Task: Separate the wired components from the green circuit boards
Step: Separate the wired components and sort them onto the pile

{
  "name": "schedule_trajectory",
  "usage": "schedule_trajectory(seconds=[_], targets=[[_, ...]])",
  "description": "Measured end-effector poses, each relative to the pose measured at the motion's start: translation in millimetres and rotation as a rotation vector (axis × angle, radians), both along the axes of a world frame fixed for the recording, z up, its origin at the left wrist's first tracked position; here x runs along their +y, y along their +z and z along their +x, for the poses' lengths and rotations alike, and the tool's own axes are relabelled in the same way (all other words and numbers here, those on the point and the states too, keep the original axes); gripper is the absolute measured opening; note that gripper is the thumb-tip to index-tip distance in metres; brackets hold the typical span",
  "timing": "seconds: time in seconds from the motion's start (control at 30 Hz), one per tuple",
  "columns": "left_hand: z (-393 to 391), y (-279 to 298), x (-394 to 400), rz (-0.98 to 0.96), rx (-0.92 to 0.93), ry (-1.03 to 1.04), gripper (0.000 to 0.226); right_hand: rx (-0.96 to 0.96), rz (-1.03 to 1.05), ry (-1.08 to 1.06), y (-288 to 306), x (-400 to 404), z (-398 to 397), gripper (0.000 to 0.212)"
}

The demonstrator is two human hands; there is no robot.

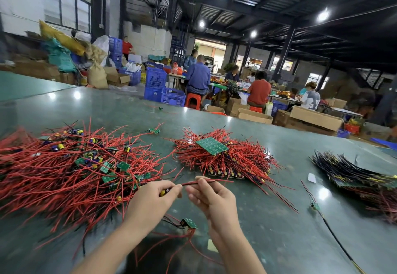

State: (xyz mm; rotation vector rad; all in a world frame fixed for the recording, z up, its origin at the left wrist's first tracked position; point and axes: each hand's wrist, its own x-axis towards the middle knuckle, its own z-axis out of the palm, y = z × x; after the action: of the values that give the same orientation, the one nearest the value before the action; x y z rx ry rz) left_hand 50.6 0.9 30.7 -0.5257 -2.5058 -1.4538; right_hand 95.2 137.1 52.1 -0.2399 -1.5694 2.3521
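Note:
My left hand (155, 196) pinches a small wired component, with a yellow part showing between its fingers. My right hand (211, 196) grips the red wires (211, 181) of that same piece, which stick out to the right. On the left lies a loose heap of red wires with small green boards (86, 166). Behind my hands, a stacked pile of wired boards (227, 162) carries a large green circuit board (211, 146) on top. One small green board with wires (189, 223) lies on the table between my forearms.
A bundle of dark-wired boards (354, 175) lies at the right, with a single wired board (314, 206) near it. Beyond the green table's far edge (247, 120) are cardboard boxes, blue crates and several seated people working.

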Motion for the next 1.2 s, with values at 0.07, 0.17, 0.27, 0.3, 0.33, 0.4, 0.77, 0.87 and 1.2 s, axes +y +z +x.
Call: schedule_trajectory(seconds=[0.07,0.17,0.27,0.3,0.33,0.4,0.77,0.87,1.2], targets=[[1.5,-0.6,-1.3,-0.141,0.079,0.099,0.026,0.041,0.256,-0.123,-1.0,1.1,-0.1,0.016],[5.3,-0.9,-0.3,-0.253,0.173,0.166,0.028,0.093,0.384,-0.198,0.9,4.6,0.6,0.019],[4.5,1.9,1.0,-0.081,0.075,0.049,0.031,0.036,-0.039,-0.026,4.2,5.8,1.6,0.011],[2.2,2.7,0.5,0.003,0.015,-0.013,0.031,0.015,-0.167,0.017,3.8,6.5,0.3,0.009],[0.4,3.4,-0.9,0.063,-0.036,-0.057,0.031,0.005,-0.226,0.034,3.3,7.0,-0.5,0.009],[-1.1,3.7,-1.6,0.055,-0.060,-0.059,0.031,0.023,-0.073,-0.039,1.3,7.7,-1.3,0.011],[2.8,4.9,-2.3,-0.112,0.061,0.015,0.032,0.111,0.059,-0.067,4.9,11.7,0.2,0.014],[-1.7,6.2,-2.8,0.131,-0.079,-0.136,0.033,0.060,-0.211,0.016,5.3,12.9,-1.0,0.008],[6.0,10.4,-3.5,-0.166,0.080,0.054,0.034,0.080,-0.059,-0.101,7.0,15.8,-0.6,0.015]])
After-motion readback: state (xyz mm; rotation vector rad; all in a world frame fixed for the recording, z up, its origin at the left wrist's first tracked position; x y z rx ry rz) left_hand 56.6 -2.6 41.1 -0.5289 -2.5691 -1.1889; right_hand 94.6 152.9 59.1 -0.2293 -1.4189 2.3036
